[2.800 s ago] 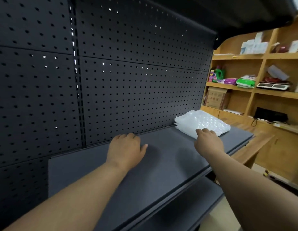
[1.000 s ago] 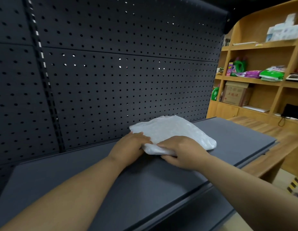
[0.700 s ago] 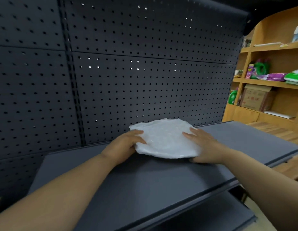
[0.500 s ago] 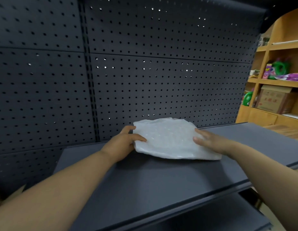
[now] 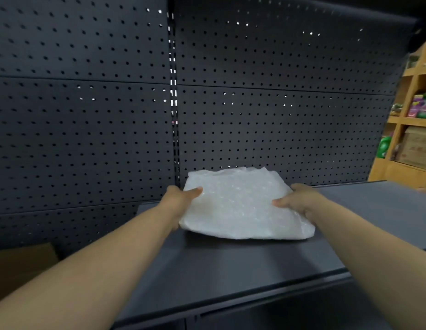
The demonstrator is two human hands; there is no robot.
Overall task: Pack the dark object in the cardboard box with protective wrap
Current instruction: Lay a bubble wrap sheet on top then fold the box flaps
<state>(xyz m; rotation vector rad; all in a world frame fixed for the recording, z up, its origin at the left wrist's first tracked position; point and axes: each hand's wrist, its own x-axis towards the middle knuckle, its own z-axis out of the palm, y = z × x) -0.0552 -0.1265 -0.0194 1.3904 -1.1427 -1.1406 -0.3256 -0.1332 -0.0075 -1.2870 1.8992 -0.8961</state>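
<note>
A folded stack of white bubble wrap [image 5: 240, 206] is held just above the dark grey shelf [image 5: 231, 263], near its left end. My left hand [image 5: 181, 198] grips the stack's left edge, thumb on top. My right hand [image 5: 295, 201] grips its right edge, fingers on top. A corner of a cardboard box [image 5: 21, 265] shows at the lower left, below the shelf's end. No dark object is in view.
A black pegboard wall [image 5: 255, 115] rises right behind the shelf. A lower dark shelf edge [image 5: 266, 315] runs along the bottom. Wooden shelving [image 5: 412, 144] with a carton and coloured packets stands at the far right.
I pulled the bubble wrap from the shelf's right end leftward, took it in both hands and lifted it. My view swung left and a cardboard corner came into sight.
</note>
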